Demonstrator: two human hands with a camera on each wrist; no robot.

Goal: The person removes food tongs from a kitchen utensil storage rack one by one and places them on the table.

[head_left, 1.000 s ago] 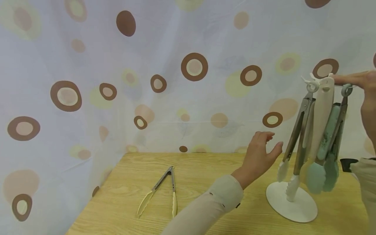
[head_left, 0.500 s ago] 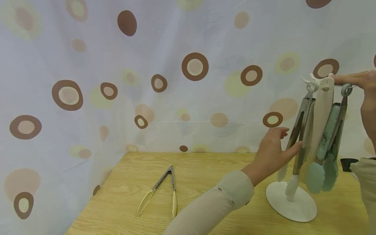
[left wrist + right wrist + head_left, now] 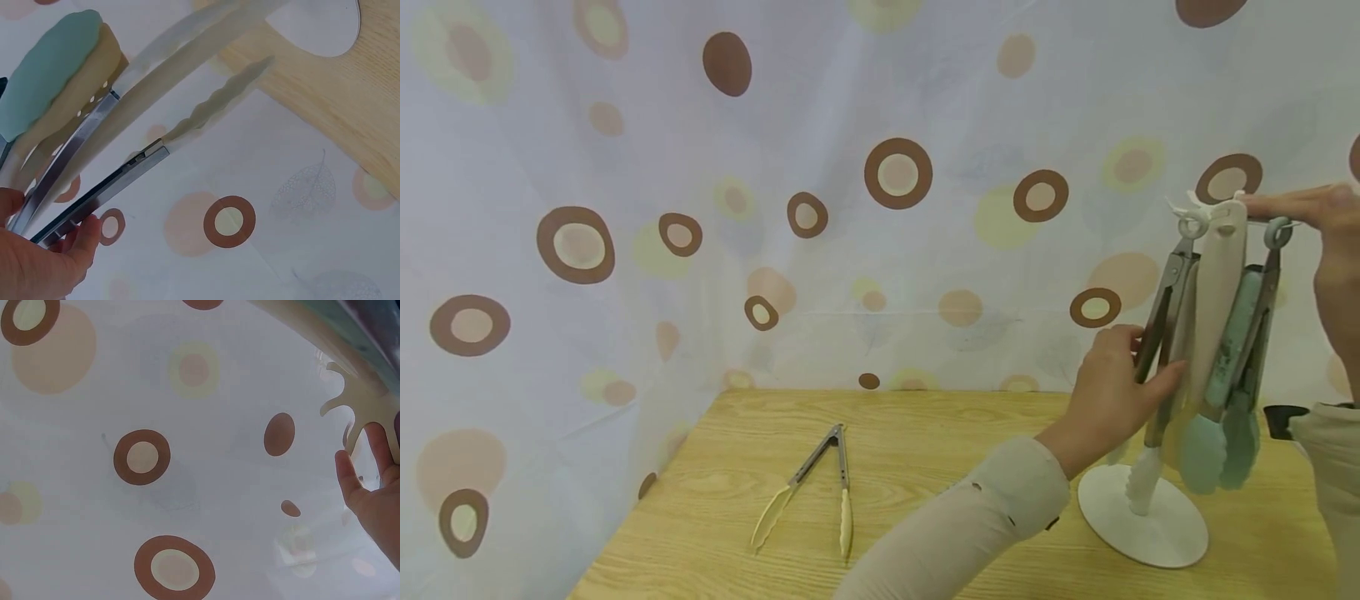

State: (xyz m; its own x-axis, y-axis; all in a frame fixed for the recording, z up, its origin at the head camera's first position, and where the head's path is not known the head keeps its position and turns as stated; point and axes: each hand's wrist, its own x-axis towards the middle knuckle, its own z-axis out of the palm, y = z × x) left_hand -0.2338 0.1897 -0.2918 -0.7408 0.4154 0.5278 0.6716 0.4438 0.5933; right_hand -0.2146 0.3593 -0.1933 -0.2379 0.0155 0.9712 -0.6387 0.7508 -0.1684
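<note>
A white rack hangs kitchen tools from the hooks (image 3: 1195, 200) at its top, above a round base (image 3: 1172, 533). My left hand (image 3: 1108, 387) grips the metal arms of the white-tipped tongs (image 3: 1176, 267) hanging on the left side. In the left wrist view, the thumb and fingers of the left hand (image 3: 44, 262) lie on either side of the tongs (image 3: 106, 187). At the rack's top, the right hand (image 3: 1333, 229) rests straight fingers by the hooks. In the right wrist view, a finger of the right hand (image 3: 381, 500) touches the hook plate (image 3: 365, 400).
Green tongs (image 3: 1236, 342) and a cream-handled tool (image 3: 1221, 283) hang beside the white-tipped tongs. Spread yellow-tipped tongs (image 3: 845, 521) lie on the wooden table (image 3: 700, 517) at left. A dotted cloth (image 3: 820, 100) covers the wall behind. Something black (image 3: 1279, 421) sits at the right.
The left hand has moved right to the hanging white-tipped tongs, and its fingers have closed round their arms. The right hand stays at the rack's top.
</note>
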